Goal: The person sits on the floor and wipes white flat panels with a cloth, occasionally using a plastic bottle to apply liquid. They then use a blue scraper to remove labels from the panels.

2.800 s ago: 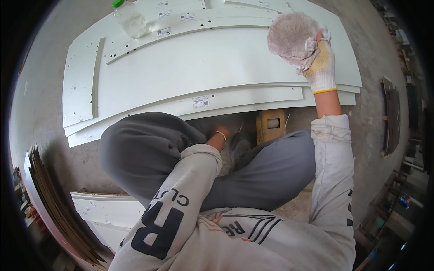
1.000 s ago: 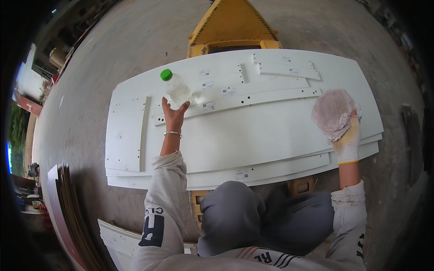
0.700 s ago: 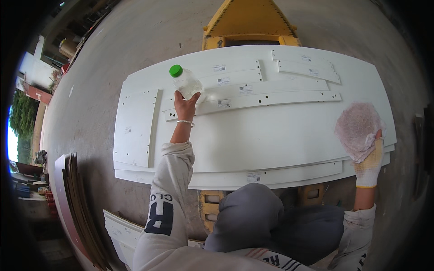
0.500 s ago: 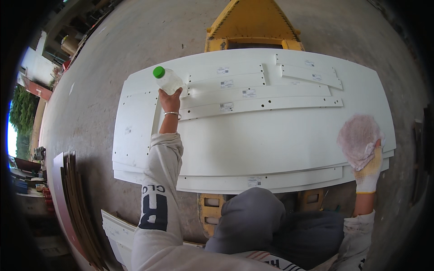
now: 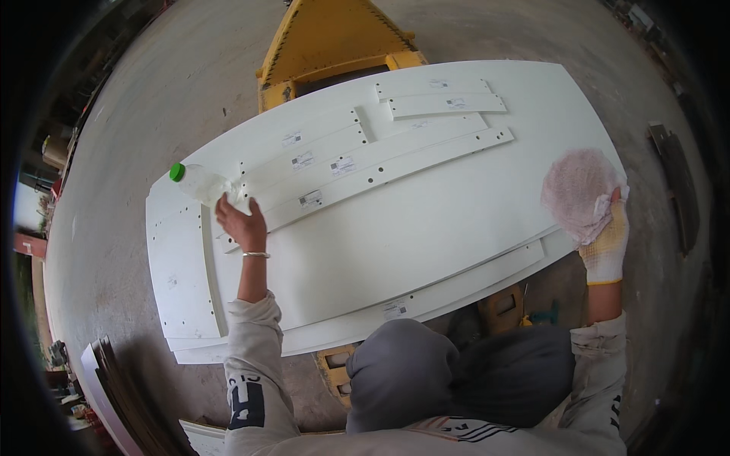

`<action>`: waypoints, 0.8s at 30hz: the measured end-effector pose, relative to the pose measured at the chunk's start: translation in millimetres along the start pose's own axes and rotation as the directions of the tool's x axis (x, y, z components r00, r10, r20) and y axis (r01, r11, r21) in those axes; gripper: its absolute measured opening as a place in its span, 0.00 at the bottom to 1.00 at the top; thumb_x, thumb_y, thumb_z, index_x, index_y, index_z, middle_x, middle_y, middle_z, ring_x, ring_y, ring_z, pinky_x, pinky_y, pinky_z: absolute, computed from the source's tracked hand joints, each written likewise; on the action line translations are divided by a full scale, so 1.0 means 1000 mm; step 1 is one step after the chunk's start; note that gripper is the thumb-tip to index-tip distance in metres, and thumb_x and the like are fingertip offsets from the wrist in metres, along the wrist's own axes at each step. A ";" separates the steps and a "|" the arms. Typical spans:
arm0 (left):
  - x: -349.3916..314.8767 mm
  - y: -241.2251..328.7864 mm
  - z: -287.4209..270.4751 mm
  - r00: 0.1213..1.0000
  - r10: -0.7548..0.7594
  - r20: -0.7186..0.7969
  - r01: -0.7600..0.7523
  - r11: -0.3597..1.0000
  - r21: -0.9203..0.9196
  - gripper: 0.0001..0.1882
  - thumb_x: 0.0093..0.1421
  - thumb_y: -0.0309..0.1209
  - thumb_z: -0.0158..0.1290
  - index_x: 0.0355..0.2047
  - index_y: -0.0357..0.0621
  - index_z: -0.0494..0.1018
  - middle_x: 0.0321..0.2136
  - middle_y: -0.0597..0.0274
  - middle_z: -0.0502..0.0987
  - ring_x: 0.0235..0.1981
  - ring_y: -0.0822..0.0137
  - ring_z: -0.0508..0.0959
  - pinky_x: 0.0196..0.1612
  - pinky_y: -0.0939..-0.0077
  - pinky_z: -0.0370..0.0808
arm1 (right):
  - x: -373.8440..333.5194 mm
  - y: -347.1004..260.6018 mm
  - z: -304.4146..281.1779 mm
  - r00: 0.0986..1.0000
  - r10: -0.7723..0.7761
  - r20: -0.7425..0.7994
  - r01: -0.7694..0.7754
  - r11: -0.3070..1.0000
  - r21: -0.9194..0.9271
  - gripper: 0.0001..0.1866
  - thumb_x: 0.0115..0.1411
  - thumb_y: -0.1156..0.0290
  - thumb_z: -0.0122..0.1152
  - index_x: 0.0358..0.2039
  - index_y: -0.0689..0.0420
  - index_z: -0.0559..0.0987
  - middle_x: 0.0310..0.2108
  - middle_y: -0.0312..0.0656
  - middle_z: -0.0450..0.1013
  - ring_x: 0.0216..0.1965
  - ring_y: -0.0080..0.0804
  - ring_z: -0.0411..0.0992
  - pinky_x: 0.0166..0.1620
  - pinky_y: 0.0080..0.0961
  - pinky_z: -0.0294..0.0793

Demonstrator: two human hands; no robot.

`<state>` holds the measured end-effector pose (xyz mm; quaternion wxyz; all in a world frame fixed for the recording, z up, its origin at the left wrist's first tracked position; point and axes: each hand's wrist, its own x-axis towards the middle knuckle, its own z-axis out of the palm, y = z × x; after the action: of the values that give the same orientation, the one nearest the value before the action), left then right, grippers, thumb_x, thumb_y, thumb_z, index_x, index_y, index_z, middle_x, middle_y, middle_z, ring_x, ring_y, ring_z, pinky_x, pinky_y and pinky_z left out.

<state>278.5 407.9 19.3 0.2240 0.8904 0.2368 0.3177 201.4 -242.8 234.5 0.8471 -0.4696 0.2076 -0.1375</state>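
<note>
A clear plastic bottle [image 5: 199, 182] with a green cap is on the white panels at the far left; I cannot tell whether it stands or lies. Just below it is my left hand [image 5: 243, 225], bare, with a bracelet at the wrist. Its thumb and fingers are spread, and nothing is gripped between them. At the right edge of the large white panel [image 5: 426, 220], my right hand [image 5: 606, 239] wears a pale knitted glove. It is closed on a pinkish cloth [image 5: 579, 190], which is bunched over the panel's edge. Some of the gloved fingers are hidden under the cloth.
Narrow white boards [image 5: 403, 171] with drilled holes and labels lie across the panel. A yellow pallet truck [image 5: 331, 42] stands beyond and reaches under the stack. Brown boards [image 5: 137, 395] lean at the lower left. Dark planks [image 5: 675, 186] lie on the floor at right.
My left hand has let go of the bottle and drawn back toward me, its fingers opening. My right hand keeps the cloth near the panel's right edge. The whole view has turned.
</note>
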 end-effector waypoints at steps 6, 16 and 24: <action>-0.059 0.163 0.076 0.729 0.427 0.535 -0.544 0.836 0.074 0.45 0.68 0.54 0.51 0.77 0.44 0.50 0.78 0.51 0.47 0.79 0.48 0.40 0.78 0.46 0.35 | 0.001 0.002 -0.005 0.999 -0.032 -0.006 0.032 0.999 -0.002 0.35 0.74 0.47 0.51 0.74 0.49 0.59 0.72 0.44 0.59 0.70 0.46 0.62 0.68 0.52 0.69; -0.151 0.187 0.032 0.577 0.413 0.705 -0.570 0.821 -0.014 0.49 0.67 0.57 0.53 0.76 0.37 0.50 0.77 0.40 0.47 0.78 0.40 0.42 0.76 0.35 0.37 | -0.010 -0.017 -0.009 0.997 -0.078 0.011 0.077 0.992 0.104 0.31 0.76 0.49 0.49 0.73 0.48 0.61 0.69 0.45 0.62 0.67 0.49 0.64 0.66 0.54 0.70; -0.166 0.180 -0.011 0.454 0.408 0.792 -0.647 0.762 -0.021 0.57 0.50 0.58 0.68 0.76 0.56 0.55 0.69 0.34 0.58 0.71 0.35 0.56 0.71 0.28 0.45 | -0.004 -0.009 -0.058 0.996 -0.090 -0.026 0.094 0.965 0.244 0.31 0.75 0.49 0.49 0.72 0.50 0.62 0.69 0.46 0.62 0.67 0.50 0.65 0.66 0.56 0.69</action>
<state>207.6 174.8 49.4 0.0601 0.9875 -0.1283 -0.0684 169.7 -288.6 215.9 0.8895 -0.3697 0.1734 -0.2048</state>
